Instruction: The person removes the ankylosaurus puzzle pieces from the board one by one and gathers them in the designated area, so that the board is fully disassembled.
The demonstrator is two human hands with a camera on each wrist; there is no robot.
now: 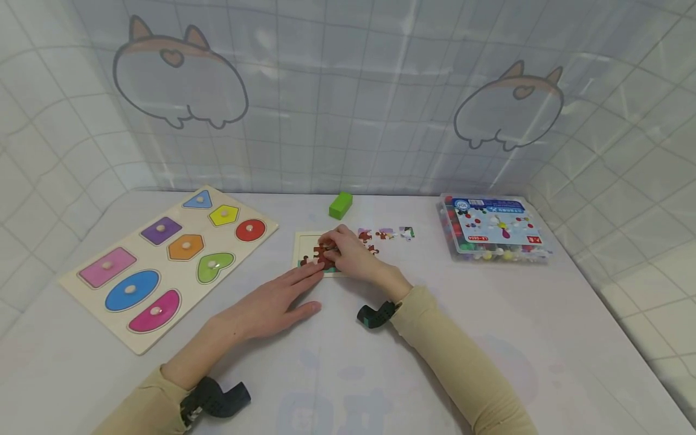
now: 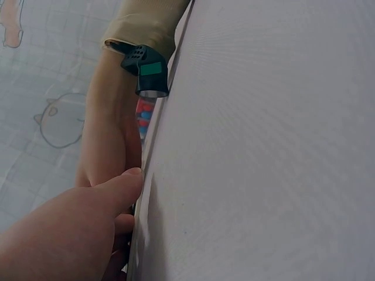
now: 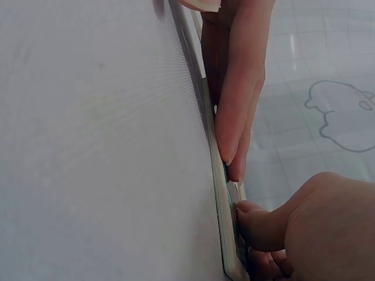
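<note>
A small jigsaw puzzle (image 1: 318, 255) with reddish-brown pieces lies in a pale tray (image 1: 298, 239) at the middle of the table. My left hand (image 1: 272, 305) lies flat, its straight fingertips on the tray's front edge and the lowest pieces. Over the tray's right half, my right hand (image 1: 353, 257) pinches a brown jigsaw piece (image 1: 328, 244) between thumb and curled fingers, mostly hidden by them. The right thumb (image 3: 258, 225) is right at the puzzle's surface in the right wrist view. Loose jigsaw pieces (image 1: 385, 234) lie just right of the tray, some partly behind the right hand.
A wooden shape board (image 1: 203, 208) with knobbed coloured shapes lies at left. Behind the tray sits a green block (image 1: 341, 206). A clear plastic box (image 1: 497, 228) of coloured balls stands at the back right. Patterned curtain walls (image 1: 348, 109) border the table.
</note>
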